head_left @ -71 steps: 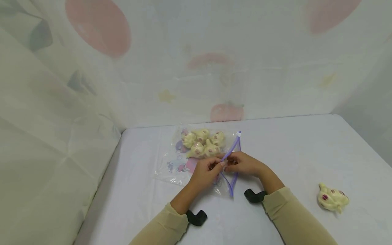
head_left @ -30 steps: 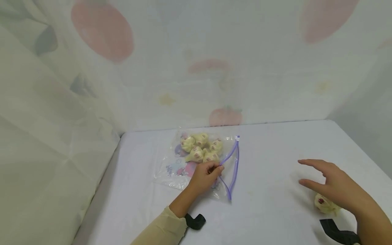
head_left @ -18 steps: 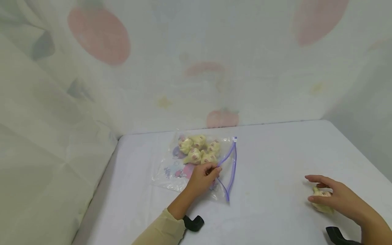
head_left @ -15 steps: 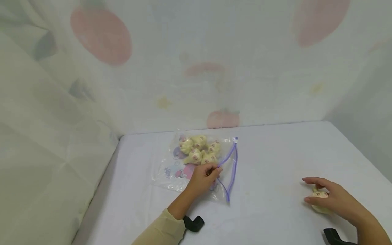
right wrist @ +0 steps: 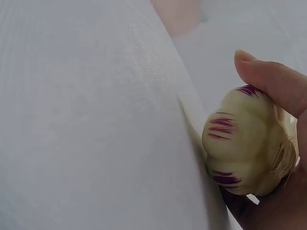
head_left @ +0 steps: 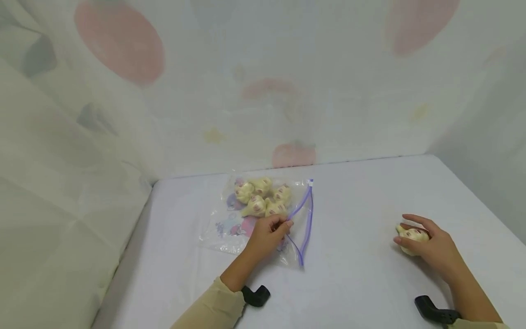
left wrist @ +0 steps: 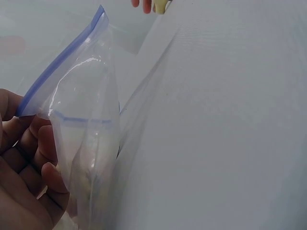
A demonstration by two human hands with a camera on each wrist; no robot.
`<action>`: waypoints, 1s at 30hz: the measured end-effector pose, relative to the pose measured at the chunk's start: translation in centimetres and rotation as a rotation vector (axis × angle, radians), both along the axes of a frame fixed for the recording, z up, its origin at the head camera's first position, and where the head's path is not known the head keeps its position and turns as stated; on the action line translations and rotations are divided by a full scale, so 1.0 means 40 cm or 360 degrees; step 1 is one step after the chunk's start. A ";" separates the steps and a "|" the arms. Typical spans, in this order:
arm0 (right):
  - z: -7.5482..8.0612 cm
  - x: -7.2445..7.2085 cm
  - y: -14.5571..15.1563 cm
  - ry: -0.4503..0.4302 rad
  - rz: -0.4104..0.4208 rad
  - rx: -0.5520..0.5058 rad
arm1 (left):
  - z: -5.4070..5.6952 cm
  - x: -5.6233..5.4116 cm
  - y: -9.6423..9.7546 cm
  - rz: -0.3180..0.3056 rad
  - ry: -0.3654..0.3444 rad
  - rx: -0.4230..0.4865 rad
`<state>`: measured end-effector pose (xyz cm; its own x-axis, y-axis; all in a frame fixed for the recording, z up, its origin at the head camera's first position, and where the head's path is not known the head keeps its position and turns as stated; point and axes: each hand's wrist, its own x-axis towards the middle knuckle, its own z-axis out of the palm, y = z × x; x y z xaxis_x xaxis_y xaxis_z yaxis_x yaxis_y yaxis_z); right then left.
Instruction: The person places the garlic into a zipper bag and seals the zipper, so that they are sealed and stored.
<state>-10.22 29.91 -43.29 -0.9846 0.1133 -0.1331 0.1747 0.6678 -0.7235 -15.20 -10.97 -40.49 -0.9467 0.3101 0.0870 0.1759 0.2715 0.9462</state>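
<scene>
My left hand point(head_left: 266, 236) pinches the near side of the mouth of a clear zip bag point(head_left: 218, 237), just by its purple zip strip. The bag lies on the table and its mouth gapes to the right. Inside it sit several garlic bulbs point(head_left: 255, 206), cream with purplish streaks. In the left wrist view the purple strip point(left wrist: 62, 61) rises from between the thumb and fingers. On the right side, my right hand point(head_left: 436, 246) grips one more garlic bulb point(head_left: 412, 238) between thumb and fingers. Up close in the right wrist view, this bulb point(right wrist: 244, 139) shows purple streaks and dry roots.
A white cloth covers the table point(head_left: 353, 201). Behind it hangs a pale curtain point(head_left: 349, 91) with faded fruit prints, and another drape point(head_left: 74, 192) closes off the left side. Black curved wrist mounts point(head_left: 256, 296) stick out below both hands.
My right hand has let go of the bag mouth, reached right to the lone garlic bulb, gripped it and brought it slightly left. My left hand keeps its pinch on the bag.
</scene>
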 end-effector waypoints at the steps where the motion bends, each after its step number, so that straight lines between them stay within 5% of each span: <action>1: -0.001 -0.001 0.001 0.0015 -0.0023 -0.0018 | -0.008 -0.005 0.000 0.0001 -0.0004 -0.0007; 8: -0.009 -0.006 0.000 0.0144 -0.0088 -0.0048 | -0.066 -0.032 -0.004 0.0013 -0.0010 0.0004; 18: -0.010 -0.017 0.006 0.0048 -0.0128 -0.0025 | -0.055 -0.029 -0.006 0.0011 0.0008 -0.0004; 30: -0.020 -0.005 0.011 0.0238 -0.0098 -0.0155 | -0.077 -0.031 -0.009 -0.0022 -0.0031 -0.0018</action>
<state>-10.40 30.33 -44.11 -0.9858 0.1678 0.0009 0.0988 0.5848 -0.8052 -16.42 -11.33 -43.57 -0.9438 0.3242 0.0649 0.1613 0.2801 0.9463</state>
